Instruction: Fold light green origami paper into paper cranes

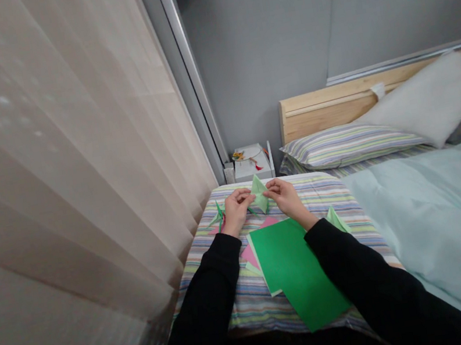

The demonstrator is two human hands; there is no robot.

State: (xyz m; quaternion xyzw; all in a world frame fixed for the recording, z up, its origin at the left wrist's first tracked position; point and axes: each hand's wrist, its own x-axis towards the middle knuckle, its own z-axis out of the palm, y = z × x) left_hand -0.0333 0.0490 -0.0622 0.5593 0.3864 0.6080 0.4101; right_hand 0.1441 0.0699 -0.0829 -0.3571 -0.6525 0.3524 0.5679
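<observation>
My left hand [237,209] and my right hand [285,197] pinch opposite sides of a light green folded origami paper [259,195], held just above the striped bedcover [320,195]. Beside my left hand lies a green origami crane [218,217], partly hidden by that hand. Below my hands lie a dark green paper sheet [293,271] over a paler green sheet [257,256] and a pink paper sheet [248,255]. Past my right wrist sits a small light green folded paper piece [336,220].
A beige curtain [57,166] fills the left side, close to the bed. Ahead, a white bedside box [251,163] holds small colourful items. To the right are a wooden headboard [346,100], a striped pillow [347,144], a white pillow [434,97] and a pale blue duvet [450,218].
</observation>
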